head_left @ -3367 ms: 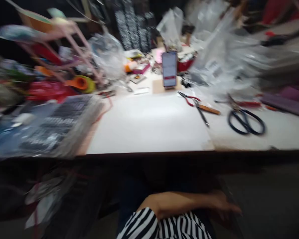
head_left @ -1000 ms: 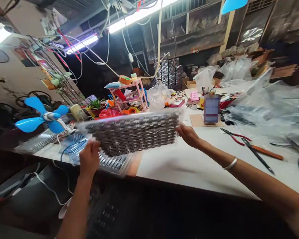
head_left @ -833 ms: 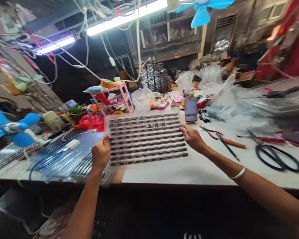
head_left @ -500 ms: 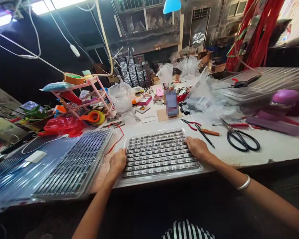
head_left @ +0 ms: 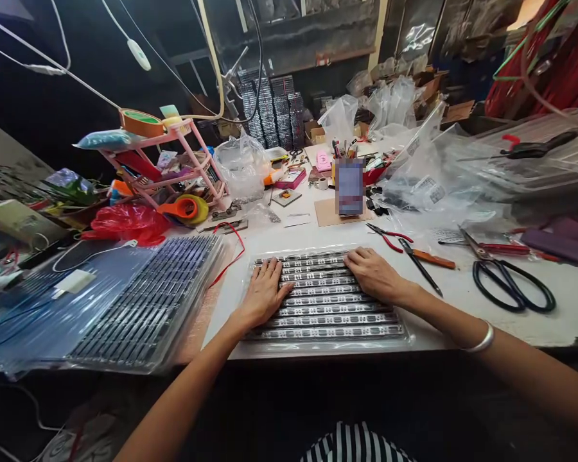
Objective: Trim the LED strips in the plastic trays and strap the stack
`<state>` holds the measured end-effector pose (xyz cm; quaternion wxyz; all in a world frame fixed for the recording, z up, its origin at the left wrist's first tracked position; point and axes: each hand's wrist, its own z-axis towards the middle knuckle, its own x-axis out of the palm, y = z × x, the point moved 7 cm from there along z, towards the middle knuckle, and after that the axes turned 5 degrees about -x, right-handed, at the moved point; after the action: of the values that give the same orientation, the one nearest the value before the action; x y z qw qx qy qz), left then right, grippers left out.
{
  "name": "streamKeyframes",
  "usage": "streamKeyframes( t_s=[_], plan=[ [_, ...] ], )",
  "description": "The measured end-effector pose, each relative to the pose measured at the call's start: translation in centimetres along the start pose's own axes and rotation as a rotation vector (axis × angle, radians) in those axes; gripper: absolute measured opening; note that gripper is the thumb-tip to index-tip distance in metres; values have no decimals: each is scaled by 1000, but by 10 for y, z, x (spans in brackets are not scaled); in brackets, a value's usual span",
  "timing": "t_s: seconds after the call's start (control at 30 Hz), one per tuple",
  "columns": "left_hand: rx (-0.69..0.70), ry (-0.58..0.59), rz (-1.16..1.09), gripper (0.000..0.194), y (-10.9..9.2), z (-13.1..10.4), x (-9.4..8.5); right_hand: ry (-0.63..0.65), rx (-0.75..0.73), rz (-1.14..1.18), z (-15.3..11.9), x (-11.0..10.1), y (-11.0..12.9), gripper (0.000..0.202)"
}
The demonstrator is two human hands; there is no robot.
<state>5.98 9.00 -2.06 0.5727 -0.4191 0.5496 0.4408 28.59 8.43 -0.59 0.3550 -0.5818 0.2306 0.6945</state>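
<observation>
A clear plastic tray [head_left: 404,341] lies before me on the white table, filled with rows of dark strips [head_left: 327,321] bearing a repeated pale pattern. My left hand [head_left: 264,292] rests flat on the left part of the rows, fingers stretched and thumb apart. At the far right ends of the rows is my right hand [head_left: 373,274], its fingers bent and close together on a dark strip; the fingertips are partly hidden. A second clear tray [head_left: 173,346] of similar dark strips stands at the left.
Right of the tray lie red-handled pliers [head_left: 390,240], a dark pen-like tool [head_left: 421,268] and black-handled scissors [head_left: 513,289]. Behind are a blurred-out phone-like object [head_left: 350,186], plastic bags [head_left: 414,183] and a pink rack [head_left: 192,154]. A red cord [head_left: 238,250] runs between the trays.
Both hands have left the tray's side edges and moved inward onto the strips. The left hand has opened flat, and the right has shifted to the far strips. The camera view has tilted down.
</observation>
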Motion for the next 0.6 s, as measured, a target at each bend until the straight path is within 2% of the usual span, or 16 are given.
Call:
streamKeyframes(
  t_s=[0.2, 0.43, 0.5, 0.6],
  plan=[
    [-37, -31, 0, 64, -2, -2, 4, -78, 85, 84, 10, 5, -10, 36],
    [-35, -40, 20, 62, -4, -2, 2, -23, 145, 169, 40, 15, -24, 60],
    [-36, -30, 21, 62, -4, -2, 1, -34, 154, 181, 47, 16, -26, 60],
    [-35, -24, 20, 62, -4, -3, 1, -69, 161, 212, 48, 12, -30, 48]
  ],
)
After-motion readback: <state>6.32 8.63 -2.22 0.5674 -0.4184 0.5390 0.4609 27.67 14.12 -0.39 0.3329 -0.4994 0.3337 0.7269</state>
